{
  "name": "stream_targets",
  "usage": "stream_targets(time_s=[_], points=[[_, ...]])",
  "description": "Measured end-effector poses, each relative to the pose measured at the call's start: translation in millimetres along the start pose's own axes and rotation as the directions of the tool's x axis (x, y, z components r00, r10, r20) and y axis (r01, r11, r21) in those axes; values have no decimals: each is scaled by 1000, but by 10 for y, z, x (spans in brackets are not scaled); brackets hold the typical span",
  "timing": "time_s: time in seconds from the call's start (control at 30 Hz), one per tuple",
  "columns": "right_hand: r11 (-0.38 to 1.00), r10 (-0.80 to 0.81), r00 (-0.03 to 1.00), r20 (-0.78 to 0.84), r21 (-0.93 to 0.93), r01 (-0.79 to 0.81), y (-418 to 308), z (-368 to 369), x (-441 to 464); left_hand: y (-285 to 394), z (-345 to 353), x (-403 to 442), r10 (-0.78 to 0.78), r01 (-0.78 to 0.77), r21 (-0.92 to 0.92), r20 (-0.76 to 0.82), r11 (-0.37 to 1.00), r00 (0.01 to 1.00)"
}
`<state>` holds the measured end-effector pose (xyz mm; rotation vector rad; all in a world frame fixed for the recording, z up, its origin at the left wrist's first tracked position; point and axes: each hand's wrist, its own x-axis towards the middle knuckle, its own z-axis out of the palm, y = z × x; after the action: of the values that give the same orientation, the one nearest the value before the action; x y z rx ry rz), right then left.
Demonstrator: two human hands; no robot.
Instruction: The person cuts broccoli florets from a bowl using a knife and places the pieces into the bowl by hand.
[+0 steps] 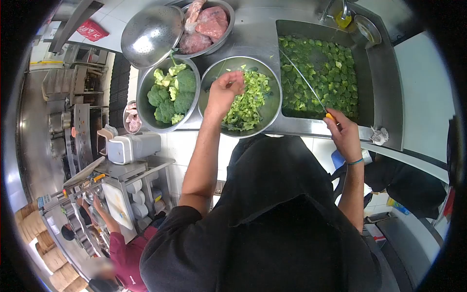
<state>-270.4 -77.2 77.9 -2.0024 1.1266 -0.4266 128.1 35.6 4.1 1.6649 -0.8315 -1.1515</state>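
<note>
My left hand (227,90) hovers over a steel bowl (276,104) with chopped green broccoli leaves and stems (254,95) in it. The fingers are loosely bent and a little apart, and I see nothing held in them. My right hand (344,134) is closed around the yellow handle of a long thin knife (309,82). Its blade points up and left across the sink (369,97), where many cut broccoli florets (318,73) lie in water. Left of the leaf bowl, a second steel bowl (144,114) holds large broccoli heads (185,85).
A perforated steel colander (151,36) leans against a basin of bagged raw meat (211,24) at the back. The faucet (345,9) stands behind the sink. A whitish crumpled item (379,135) lies on the sink's front edge. A co-worker in a maroon top (129,258) is at lower left.
</note>
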Motion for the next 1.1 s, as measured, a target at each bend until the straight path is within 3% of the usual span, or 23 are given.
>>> stream_targets(time_s=[0.03, 0.13, 0.23, 0.27, 0.4, 0.53, 0.63, 0.67, 0.8, 0.9, 0.93, 1.03, 1.07, 1.1], points=[[1000, 9, 1000, 14, 11, -9, 11, 20, -19, -130, -110, 16, -106, 100, 312, 1, 945, 994], [997, 71, 995, 77, 26, -73, -45, 87, -68, -318, -132, -138, -247, 31, 818, 138, 575, 959], [999, -2, 996, 90, 38, -2, -59, 156, -73, -384, 164, -459, -248, -38, 918, 146, 395, 958], [999, -25, 995, 97, 37, 21, -75, 162, -65, -425, 286, -528, -272, 14, 939, 86, 344, 958], [999, -48, 992, 114, 22, 46, -94, 198, 21, -459, 494, -439, -225, 123, 927, -43, 354, 973], [998, -61, 991, 118, 36, 57, -132, 218, 94, -691, 575, -288, -38, 102, 967, -96, 232, 995], [997, -57, 992, 110, 62, 50, -150, 241, 111, -772, 501, -114, -99, 116, 947, -90, 298, 991], [996, -59, 993, 101, 74, 51, -139, 250, 100, -889, 488, -64, -56, 122, 954, -111, 274, 992], [996, -19, 992, 122, 86, 9, -137, 236, 27, -721, 322, -129, 19, 94, 855, -121, 510, 993], [997, -42, 993, 107, 70, 35, -64, 245, -23, -843, 17, 61, 35, 8, 405, -100, 914, 994], [998, -39, 993, 111, 49, 33, -51, 235, -36, -675, 54, 24, 35, -12, 122, -184, 992, 982], [999, 5, 990, 141, 31, -9, -102, 186, -28, -78, 64, -123, -159, 173, 48, -211, 984, 964], [999, 26, 988, 155, 31, -31, -122, 166, -25, -212, -21, -70, -176, 183, 26, -176, 983, 968], [1000, 3, 990, 142, 25, -7, -116, 158, -16, -419, -125, -26, -64, 124, 218, -264, 968, 962]])
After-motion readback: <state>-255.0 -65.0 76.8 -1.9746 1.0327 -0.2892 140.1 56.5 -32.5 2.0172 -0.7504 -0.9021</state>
